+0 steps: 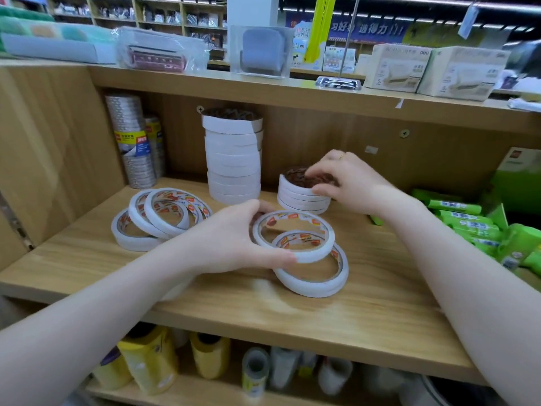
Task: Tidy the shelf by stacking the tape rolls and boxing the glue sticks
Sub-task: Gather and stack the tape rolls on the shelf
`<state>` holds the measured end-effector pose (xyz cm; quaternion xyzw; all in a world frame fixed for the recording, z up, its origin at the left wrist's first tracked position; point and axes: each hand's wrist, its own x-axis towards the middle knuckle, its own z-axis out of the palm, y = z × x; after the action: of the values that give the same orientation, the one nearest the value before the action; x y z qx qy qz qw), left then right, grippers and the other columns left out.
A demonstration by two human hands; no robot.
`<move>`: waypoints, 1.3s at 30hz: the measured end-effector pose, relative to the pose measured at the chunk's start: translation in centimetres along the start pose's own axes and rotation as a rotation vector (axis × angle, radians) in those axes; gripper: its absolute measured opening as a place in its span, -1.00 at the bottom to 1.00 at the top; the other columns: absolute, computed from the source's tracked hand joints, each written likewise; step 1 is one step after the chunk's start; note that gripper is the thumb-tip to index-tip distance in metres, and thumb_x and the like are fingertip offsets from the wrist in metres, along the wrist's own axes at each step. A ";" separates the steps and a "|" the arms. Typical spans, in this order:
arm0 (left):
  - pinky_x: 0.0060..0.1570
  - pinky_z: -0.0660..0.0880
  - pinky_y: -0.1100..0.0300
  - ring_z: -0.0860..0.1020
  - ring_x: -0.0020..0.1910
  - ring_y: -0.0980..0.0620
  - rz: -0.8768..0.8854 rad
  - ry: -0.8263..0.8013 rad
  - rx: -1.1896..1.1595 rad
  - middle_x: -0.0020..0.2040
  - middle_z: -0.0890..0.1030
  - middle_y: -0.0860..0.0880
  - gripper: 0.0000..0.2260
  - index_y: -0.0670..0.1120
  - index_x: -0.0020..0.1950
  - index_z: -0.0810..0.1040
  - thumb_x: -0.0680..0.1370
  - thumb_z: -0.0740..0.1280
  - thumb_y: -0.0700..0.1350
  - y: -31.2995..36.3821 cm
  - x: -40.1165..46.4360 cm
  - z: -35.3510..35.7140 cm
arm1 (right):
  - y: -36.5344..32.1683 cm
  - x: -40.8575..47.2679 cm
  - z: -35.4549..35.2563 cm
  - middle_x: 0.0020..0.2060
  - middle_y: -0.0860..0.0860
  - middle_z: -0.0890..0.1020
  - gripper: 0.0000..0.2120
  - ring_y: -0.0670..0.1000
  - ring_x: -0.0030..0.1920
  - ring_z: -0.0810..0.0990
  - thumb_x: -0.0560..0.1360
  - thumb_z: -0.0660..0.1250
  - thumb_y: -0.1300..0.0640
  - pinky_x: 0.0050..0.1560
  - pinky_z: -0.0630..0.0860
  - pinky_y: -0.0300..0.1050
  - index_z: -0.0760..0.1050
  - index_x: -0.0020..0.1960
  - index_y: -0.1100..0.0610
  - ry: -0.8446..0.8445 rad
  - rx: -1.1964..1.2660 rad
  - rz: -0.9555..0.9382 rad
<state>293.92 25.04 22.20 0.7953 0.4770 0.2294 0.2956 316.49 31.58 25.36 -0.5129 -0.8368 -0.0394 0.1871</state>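
Tape rolls lie flat on the shelf (366, 312): left hand (234, 238) pinches the near flat roll (292, 237), right hand (348, 180) rests closed on the short stack (303, 197) just beyond, the likely destination

Two bare forearms are showing in the head view, no sleeves, cuffs or gloves appearing anywhere along them up to the frame edge. Left hand (234, 238) is wearing nothing: no ring, watch or band showing on the fingers or at the wrist. Right hand (348, 180) is wearing one thin gold-coloured ring (341, 155), sitting near the base of a finger on the far side of the hand; which finger, can't tell. Right wrist is showing bare too, no strap or bracelet. Nails are looking short and unpainted, though blur is softening the fingertips.
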 end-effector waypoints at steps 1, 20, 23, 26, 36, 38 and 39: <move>-0.27 0.38 0.60 0.42 -0.12 0.55 -0.008 0.040 -0.008 -0.11 0.49 0.38 -0.44 0.34 -0.05 0.30 0.04 0.37 0.43 -0.1 0.2 -0.1 | -0.5 -0.3 -0.9 -0.02 -0.11 0.51 -0.80 -0.23 -0.09 0.45 0.53 0.26 0.05 -0.01 0.38 -0.24 0.53 0.13 -0.12 0.015 0.142 -0.023; 0.12 0.42 0.12 0.46 0.21 -0.03 -0.161 0.156 0.216 0.31 0.45 -0.07 -0.18 -0.12 0.44 0.20 0.34 0.38 0.27 -0.1 8.7 1.6 | 2.6 -0.8 -0.1 -0.16 -0.10 0.52 -0.93 -0.20 -0.17 0.45 0.45 0.38 0.00 -0.07 0.35 -0.25 0.60 -0.07 -0.06 0.003 0.180 0.108; -0.03 0.44 0.14 0.50 0.03 0.01 -0.108 0.217 0.231 0.11 0.55 -0.04 -0.40 -0.10 0.23 0.40 0.37 0.36 0.27 -0.3 9.9 1.8 | 2.4 -0.3 0.8 -0.13 -0.08 0.47 -0.85 -0.15 -0.12 0.42 0.41 0.39 -0.07 -0.08 0.32 -0.20 0.52 -0.04 -0.10 0.059 0.166 0.120; -0.02 0.49 0.06 0.52 -0.02 0.02 -0.089 0.273 0.219 0.01 0.58 -0.03 -0.47 -0.11 0.13 0.47 0.37 0.36 0.26 -0.7 10.5 2.1 | 2.3 0.3 1.1 0.01 -0.06 0.43 -0.53 -0.05 0.03 0.45 0.33 0.39 -0.20 -0.01 0.39 -0.16 0.41 0.17 -0.06 0.108 0.113 0.190; -0.06 0.51 0.00 0.53 -0.05 -0.02 -0.077 0.309 0.309 -0.01 0.59 -0.06 -0.43 -0.12 0.13 0.46 0.35 0.34 0.30 -1.0 10.7 2.3 | 2.5 1.3 2.4 0.35 0.03 0.40 -0.10 -0.02 0.31 0.39 0.24 0.52 -0.14 0.10 0.33 -0.26 0.20 0.44 0.14 0.039 0.395 0.336; -0.09 0.51 0.05 0.54 -0.07 -0.01 -0.073 0.297 0.335 -0.02 0.59 -0.07 -0.44 -0.12 0.11 0.45 0.34 0.38 0.27 -1.0 10.8 2.4 | 2.6 1.7 2.4 0.33 0.02 0.41 -0.09 -0.03 0.29 0.40 0.22 0.54 -0.13 0.14 0.35 -0.24 0.22 0.42 0.14 0.033 0.438 0.338; -0.13 0.50 0.09 0.53 -0.09 0.00 -0.075 0.291 0.356 -0.02 0.59 -0.07 -0.45 -0.12 0.10 0.45 0.33 0.39 0.26 -0.9 10.8 2.5 | 2.6 1.8 2.4 0.33 0.02 0.42 -0.08 -0.03 0.29 0.41 0.20 0.55 -0.13 0.16 0.37 -0.22 0.23 0.42 0.14 0.029 0.449 0.337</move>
<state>299.69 34.39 20.65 0.7750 0.5769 0.2429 0.0871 317.40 34.97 23.48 -0.5897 -0.7249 0.1714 0.3120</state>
